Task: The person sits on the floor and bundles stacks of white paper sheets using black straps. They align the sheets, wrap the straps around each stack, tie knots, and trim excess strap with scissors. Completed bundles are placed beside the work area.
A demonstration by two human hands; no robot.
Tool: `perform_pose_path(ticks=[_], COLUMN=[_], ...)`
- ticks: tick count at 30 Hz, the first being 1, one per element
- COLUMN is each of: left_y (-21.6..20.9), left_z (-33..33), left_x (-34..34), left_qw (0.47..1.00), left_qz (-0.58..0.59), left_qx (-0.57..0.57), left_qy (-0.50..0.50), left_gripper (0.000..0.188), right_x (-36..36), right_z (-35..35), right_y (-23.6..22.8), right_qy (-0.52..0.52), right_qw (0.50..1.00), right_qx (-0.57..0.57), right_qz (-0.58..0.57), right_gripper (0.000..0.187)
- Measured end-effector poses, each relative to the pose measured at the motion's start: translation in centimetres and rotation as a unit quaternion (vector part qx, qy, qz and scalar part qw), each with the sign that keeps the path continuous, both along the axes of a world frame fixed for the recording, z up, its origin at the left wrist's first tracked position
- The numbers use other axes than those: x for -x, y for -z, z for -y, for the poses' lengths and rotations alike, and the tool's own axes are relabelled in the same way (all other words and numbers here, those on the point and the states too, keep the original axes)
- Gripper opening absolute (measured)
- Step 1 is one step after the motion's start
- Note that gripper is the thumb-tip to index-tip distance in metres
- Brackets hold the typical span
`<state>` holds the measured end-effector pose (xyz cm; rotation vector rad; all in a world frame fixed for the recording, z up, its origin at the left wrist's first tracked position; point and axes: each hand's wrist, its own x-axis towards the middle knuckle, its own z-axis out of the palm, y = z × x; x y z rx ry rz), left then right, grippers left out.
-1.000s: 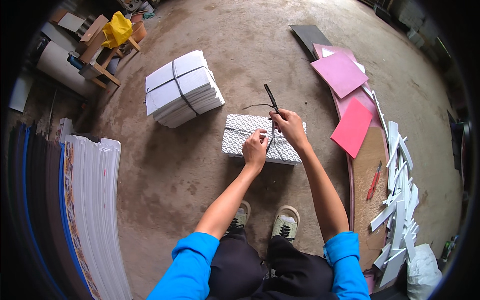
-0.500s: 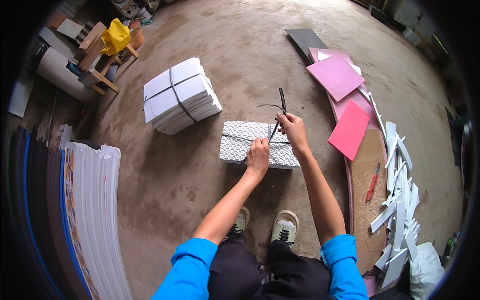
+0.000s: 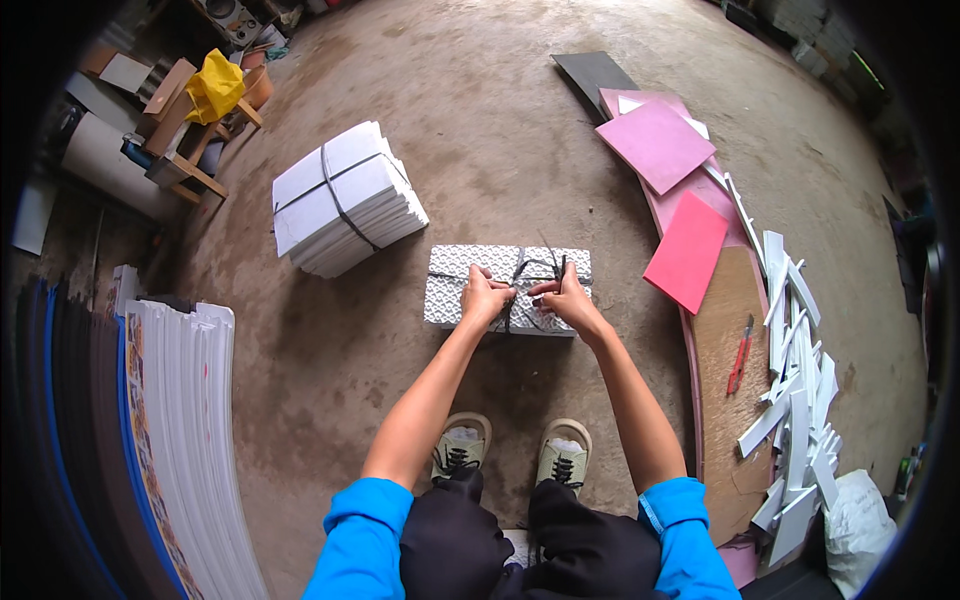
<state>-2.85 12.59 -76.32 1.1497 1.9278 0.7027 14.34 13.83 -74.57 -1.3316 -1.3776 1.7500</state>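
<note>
One bundle with a black-and-white patterned top (image 3: 455, 300) lies on the floor (image 3: 340, 370) ahead of the shoes (image 3: 562, 455), a black strap (image 3: 519, 266) crossing it. Left hand (image 3: 485, 298): fingertips narrowed in a pinch on the strap near its crossing. Right hand (image 3: 566, 302): fingers bent just beside the crossing, a strap end standing up at them; whether they grip it I cannot tell. Both hands partly hide the crossing and the patterned top. Beyond, to the left, sits a strapped white stack (image 3: 345, 195). On the right, a red cutter (image 3: 740, 355) lies on a brown board (image 3: 720, 420), near white strips (image 3: 795, 390). Dark rim cuts off the standing sheets (image 3: 185, 420) at left; their coloured print is too small to read.
</note>
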Motion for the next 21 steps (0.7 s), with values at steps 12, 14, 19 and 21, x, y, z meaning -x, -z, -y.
perform_pose_path(ticks=[12,14,19,21], left_y=[-0.2,-0.5,-1.0,-0.7], left_z=[0.4,0.8,2.5,3.6], left_x=[-0.1,-0.9,-1.5,-2.5], left_qw=[0.981,0.989,0.980,0.979], left_qz=[0.193,0.136,0.049,-0.054], left_qx=[-0.027,-0.059,-0.167,-0.182], left_qy=[0.000,0.019,0.093,0.078], left_gripper=[0.031,0.026,0.020,0.022], right_x=[3.4,1.1,-0.1,0.4], right_z=[1.4,-0.2,-2.0,-1.7], right_y=[1.6,2.8,0.9,0.0], right_qy=[0.139,0.154,0.103,0.119], right_qw=[0.965,0.985,0.966,0.957], right_qx=[-0.147,-0.039,0.198,0.209], right_qz=[0.168,0.062,-0.130,-0.163], right_gripper=[0.037,0.028,0.002,0.004])
